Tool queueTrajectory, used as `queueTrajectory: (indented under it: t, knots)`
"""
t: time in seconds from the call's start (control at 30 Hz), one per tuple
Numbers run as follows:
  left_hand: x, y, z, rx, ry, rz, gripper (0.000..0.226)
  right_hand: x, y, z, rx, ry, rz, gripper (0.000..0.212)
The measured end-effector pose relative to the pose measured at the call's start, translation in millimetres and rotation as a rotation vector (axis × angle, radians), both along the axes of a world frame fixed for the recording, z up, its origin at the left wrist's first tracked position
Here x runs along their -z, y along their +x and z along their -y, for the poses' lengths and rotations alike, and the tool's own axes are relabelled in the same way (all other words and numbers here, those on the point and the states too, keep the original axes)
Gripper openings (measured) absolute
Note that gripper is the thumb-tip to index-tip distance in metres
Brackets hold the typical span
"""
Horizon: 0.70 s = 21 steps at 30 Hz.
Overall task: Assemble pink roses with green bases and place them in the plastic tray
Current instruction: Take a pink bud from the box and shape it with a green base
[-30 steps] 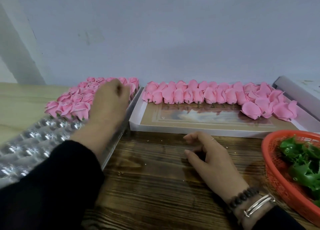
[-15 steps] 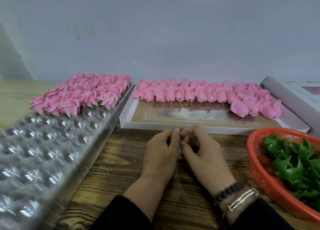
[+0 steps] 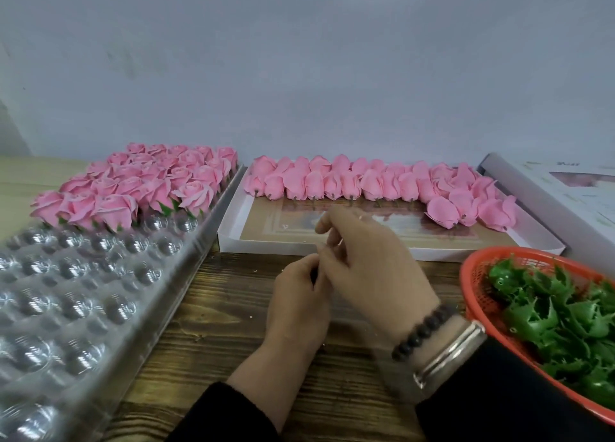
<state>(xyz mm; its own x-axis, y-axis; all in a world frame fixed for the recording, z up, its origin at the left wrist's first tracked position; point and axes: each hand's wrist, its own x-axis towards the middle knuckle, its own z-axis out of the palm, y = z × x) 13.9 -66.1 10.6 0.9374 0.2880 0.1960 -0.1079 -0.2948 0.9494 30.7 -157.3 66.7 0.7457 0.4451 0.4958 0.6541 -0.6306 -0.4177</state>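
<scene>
Your left hand rests on the tabletop just in front of the white box, with its fingers curled; they meet the fingers of your right hand, and I cannot tell if they pinch something small there. Your right hand is a little higher and touches the left one; its fingers are loosely bent, the index finger lifted over the front edge of the box, and I cannot tell what it holds, if anything. On the right wrist you wear a bead bracelet and a silver bangle. The loose roses without bases lie in a row along the far side of the box, with some more heaped at its right end. To the left of the box lies the tray, touching the box at its far corner; the finished roses with green bases stand in the far pockets of the tray, and the near pockets hold nothing. To the right of the box, near its front right corner, stands the red basket with the bases inside. Behind the basket, at the right end of the box, you see a white carton.
</scene>
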Motion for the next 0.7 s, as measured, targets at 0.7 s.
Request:
queueTrajectory:
  t: [0.7]
  knots:
    - [-1.5, -3.2, 1.3, -0.019, 0.319, -0.081, 0.042, -8.4, 157.4, 103.0, 0.586, -0.797, -0.228, 0.035]
